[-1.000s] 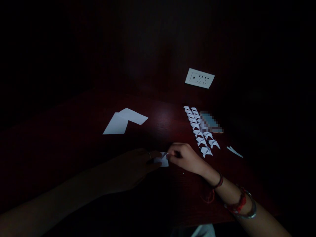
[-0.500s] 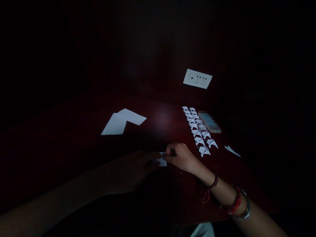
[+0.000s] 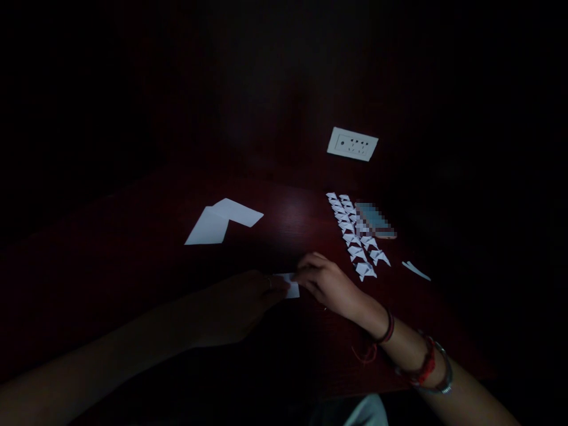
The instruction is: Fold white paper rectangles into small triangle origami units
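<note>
A small white piece of paper lies on the dark red table in front of me, partly hidden under my fingers. My left hand, in deep shadow with a ring on one finger, grips its left side. My right hand comes from the right with bent fingers, and the fingertips pinch at the paper's upper right edge. To the right of that hand, small folded white paper figures stand in two rows.
Two larger white paper sheets overlap at the back left. A phone-like device, pixelated, lies beside the figures, with thin white strips nearer me. A socket plate is on the wall behind. The surroundings are very dark.
My right hand's fingers have shifted from a rounded curl to a flatter, more stretched pose at the paper's upper edge. My left hand stays nearly still on the paper.
</note>
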Available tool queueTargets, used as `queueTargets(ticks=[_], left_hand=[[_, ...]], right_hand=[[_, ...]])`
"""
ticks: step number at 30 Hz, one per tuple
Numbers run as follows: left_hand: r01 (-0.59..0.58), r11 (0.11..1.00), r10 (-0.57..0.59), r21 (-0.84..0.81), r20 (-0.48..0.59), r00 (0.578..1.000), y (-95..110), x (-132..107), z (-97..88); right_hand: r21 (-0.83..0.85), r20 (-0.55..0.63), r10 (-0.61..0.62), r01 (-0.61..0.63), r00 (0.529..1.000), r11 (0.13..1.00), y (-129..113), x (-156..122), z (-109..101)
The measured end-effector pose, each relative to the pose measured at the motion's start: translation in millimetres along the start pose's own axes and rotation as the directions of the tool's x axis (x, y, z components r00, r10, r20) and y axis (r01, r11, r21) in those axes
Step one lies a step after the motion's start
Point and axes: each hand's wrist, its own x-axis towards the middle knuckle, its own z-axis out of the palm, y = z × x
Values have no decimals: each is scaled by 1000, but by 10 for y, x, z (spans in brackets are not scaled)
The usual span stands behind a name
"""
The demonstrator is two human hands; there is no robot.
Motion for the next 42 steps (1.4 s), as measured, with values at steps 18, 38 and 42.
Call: queueTargets(ticks=[18,38,42], left_hand=[[13,996,-12,-85,14,1000,-33,-20,-24],[-82,996,77,-39,-123,989,-197,46,162],[-27,1000,29,16,-111,993,-188,34,248]], right_hand=[[-263,252,-279,343,927,902,-34,-99,-129],[290,34,136,-140,990,947,113,13,20],[459,75,228,-237,971,856,113,56,68]])
